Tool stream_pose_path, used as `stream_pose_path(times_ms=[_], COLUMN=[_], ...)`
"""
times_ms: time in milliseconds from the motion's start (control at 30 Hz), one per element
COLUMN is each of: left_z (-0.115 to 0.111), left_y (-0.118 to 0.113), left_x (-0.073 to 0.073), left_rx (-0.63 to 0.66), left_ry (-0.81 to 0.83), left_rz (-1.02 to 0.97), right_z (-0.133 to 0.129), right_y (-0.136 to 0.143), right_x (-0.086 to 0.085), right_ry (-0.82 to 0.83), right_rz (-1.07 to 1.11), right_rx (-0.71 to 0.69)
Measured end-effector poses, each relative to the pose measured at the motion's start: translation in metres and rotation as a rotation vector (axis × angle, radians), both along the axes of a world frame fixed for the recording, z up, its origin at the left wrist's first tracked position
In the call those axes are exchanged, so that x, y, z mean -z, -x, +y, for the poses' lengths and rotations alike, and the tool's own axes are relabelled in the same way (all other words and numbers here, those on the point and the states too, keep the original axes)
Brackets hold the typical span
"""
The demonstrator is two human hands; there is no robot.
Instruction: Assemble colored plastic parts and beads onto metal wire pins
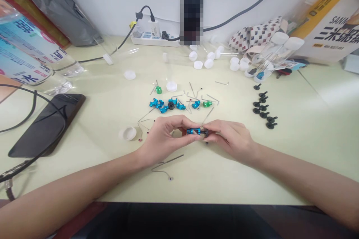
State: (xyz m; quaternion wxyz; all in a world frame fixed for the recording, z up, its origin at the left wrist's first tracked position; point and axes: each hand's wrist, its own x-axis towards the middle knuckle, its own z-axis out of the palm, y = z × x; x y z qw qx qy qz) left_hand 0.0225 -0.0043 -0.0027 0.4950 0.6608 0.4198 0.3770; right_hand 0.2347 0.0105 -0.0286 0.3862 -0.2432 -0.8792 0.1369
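Between thumb and fingers my left hand (168, 136) grips a small blue metal fitting (193, 131). My right hand (230, 136) pinches a black thumb screw (205, 132), whose shaft meets the right end of the blue fitting; how deep it sits I cannot tell. Just beyond my hands lie several blue metal fittings (164, 109), a green one (207, 104), another green one (158, 89) and a black round piece (171, 105). Thin hex keys (207, 116) and bent wires are strewn among them. A bent wire with a small round end (161, 171) rests nearer me.
Several black thumb screws (263, 107) lie at right. White caps (198, 64) and clear tubes stand behind, near a power strip (155, 40). At left are a phone (47, 125), cables, water bottles (30, 52) and an upturned white cap (129, 133). A patterned pouch (255, 35) sits back right.
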Motion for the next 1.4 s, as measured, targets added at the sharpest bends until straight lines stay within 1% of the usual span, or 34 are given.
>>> stream_pose_path(times_ms=[200, 400, 600, 833, 1200, 1400], left_z=[0.0001, 0.0000, 0.0007, 0.0001, -0.0007, -0.0007], left_y=[-0.0004, -0.0004, -0.0003, -0.0007, -0.0023, -0.0018], left_x=[0.0010, 0.0012, -0.0006, -0.0007, -0.0018, -0.0002], left_rx=[-0.007, -0.054, -0.033, -0.024, -0.035, -0.044], left_ry=[-0.012, 0.014, -0.003, -0.008, -0.016, -0.007], left_rz=[-0.017, -0.023, 0.010, 0.018, -0.004, -0.019], right_z=[-0.0011, -0.0019, -0.0012, -0.0010, 0.0000, -0.0011], right_y=[0.0009, 0.0009, 0.0025, 0.0010, 0.0023, 0.0020], right_x=[-0.0033, 0.0004, 0.0006, 0.0011, -0.0076, -0.0014], right_ry=[0.007, 0.015, -0.048, -0.010, 0.000, -0.032], right_rz=[-0.050, -0.018, 0.001, 0.008, -0.055, -0.036], right_rx=[0.033, 0.093, 0.022, 0.001, 0.018, 0.074])
